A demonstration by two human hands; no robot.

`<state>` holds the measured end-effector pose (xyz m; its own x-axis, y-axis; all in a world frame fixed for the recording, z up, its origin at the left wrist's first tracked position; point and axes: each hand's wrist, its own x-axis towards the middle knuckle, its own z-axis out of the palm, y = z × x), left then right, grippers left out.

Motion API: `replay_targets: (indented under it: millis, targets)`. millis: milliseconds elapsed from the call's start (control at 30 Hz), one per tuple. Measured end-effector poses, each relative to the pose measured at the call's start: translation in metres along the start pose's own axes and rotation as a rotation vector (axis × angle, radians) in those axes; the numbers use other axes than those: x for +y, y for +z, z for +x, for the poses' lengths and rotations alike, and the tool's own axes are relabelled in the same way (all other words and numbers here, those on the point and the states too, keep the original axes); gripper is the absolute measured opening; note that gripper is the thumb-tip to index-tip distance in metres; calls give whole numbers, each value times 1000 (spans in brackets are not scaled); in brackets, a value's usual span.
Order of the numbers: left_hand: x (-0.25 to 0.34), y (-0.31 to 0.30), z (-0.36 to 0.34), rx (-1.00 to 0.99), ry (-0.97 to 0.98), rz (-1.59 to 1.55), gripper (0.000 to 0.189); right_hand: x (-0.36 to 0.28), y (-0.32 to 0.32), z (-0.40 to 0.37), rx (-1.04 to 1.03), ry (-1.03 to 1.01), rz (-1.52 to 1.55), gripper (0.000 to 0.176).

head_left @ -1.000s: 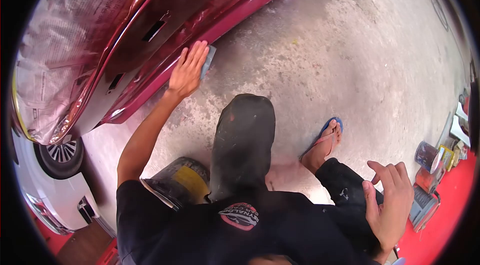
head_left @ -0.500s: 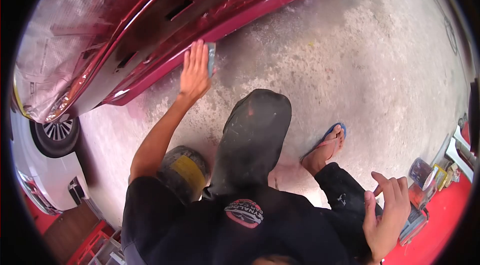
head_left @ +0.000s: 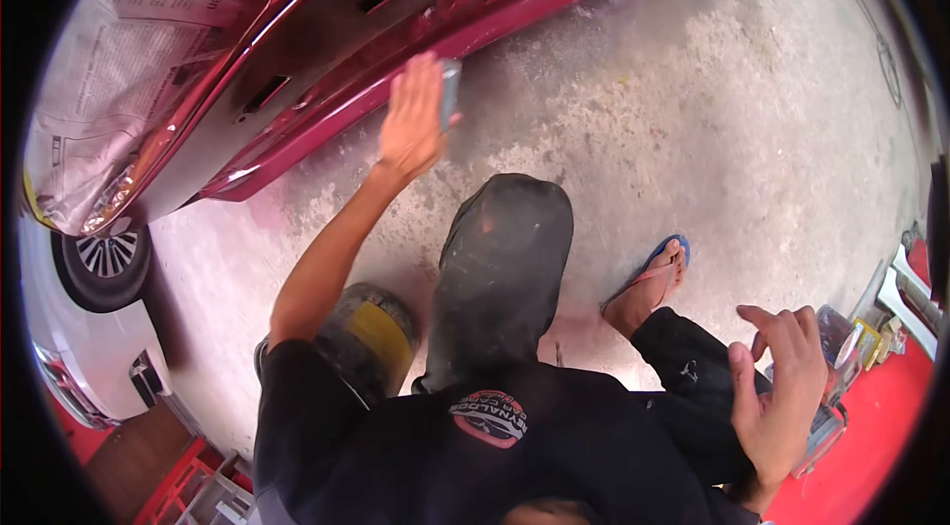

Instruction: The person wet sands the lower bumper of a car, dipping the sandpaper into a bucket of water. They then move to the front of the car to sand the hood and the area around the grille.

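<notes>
My left hand (head_left: 414,117) presses flat against the lower edge of a red car body panel (head_left: 396,0), holding a grey-blue sanding block (head_left: 450,90) between palm and panel. The hand is blurred. Newspaper masking (head_left: 129,40) covers the upper left of the panel. My right hand (head_left: 782,391) hangs at the lower right over my knee, fingers loosely spread and holding nothing. My black-trousered knee (head_left: 505,268) and a foot in a blue flip-flop (head_left: 653,283) rest on the concrete floor.
A can with a yellow label (head_left: 371,337) stands by my left side. A white car with a wheel (head_left: 99,268) is at the left. Several paint tins and containers (head_left: 851,347) sit at the right on a red floor edge. Bare concrete floor (head_left: 712,119) spreads to the right.
My left hand with the sanding block has slid rightward and upward along the panel's lower edge. My right hand has stayed near my knee.
</notes>
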<state>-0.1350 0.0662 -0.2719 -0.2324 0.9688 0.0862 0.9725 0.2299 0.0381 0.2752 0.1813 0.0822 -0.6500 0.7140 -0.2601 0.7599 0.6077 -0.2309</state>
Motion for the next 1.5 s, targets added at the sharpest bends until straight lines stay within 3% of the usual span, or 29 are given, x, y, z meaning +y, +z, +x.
replay_targets:
  millis: [133, 333, 433, 500, 533, 633, 667, 733, 867, 967, 1100, 1200, 1300, 1333, 1367, 1433, 1500]
  targets:
    - [26, 4, 61, 85, 140, -9, 87, -16, 2, 10, 8, -75, 42, 26]
    - [-64, -29, -70, -214, 84, 308, 84, 15, 6, 0, 52, 99, 33, 20]
    - [-24, -4, -24, -11, 30, 80, 84, 0, 2, 3, 53, 85, 75, 19]
    - [8, -7, 27, 58, 101, -17, 85, -12, 3, 12, 63, 13, 76, 18]
    - [18, -12, 40, 50, 119, 88, 85, -17, 2, 14, 57, -26, 74, 17]
    - [-22, -23, 6, 32, 165, 123, 83, -12, 7, 19, 87, -19, 94, 17]
    - [-49, -20, -25, -20, 127, 107, 80, -6, 9, 19, 90, 16, 118, 17]
    - [-94, -26, -83, -210, 106, 370, 83, 5, 9, 15, 81, 85, 96, 16]
    - [-60, -9, -53, -51, 16, 114, 86, -9, 2, 20, 79, 72, 104, 14]
    - [-5, -10, 29, 107, 146, -19, 86, -24, 4, 35, 107, 18, 134, 13]
    - [-39, -24, 5, -4, 201, 192, 78, -19, 9, 41, 85, -40, 147, 13]
    - [-112, -40, -94, -296, 64, 388, 74, 5, 9, 25, 72, 77, 104, 13]
    - [-116, -18, -98, -85, 84, 150, 76, -3, 7, 23, 56, 107, 91, 13]
    - [-80, -33, -64, -393, 31, 551, 75, -10, 6, 23, 66, 92, 93, 13]
    - [-72, -11, -39, -25, 122, 7, 76, -15, 6, 26, 75, 46, 87, 13]
    - [-19, -12, 30, 33, 247, 137, 76, -25, 7, 34, 57, -47, 69, 13]
    - [-1, -15, 43, 31, 242, 166, 68, -24, 10, 38, 26, -23, 115, 13]
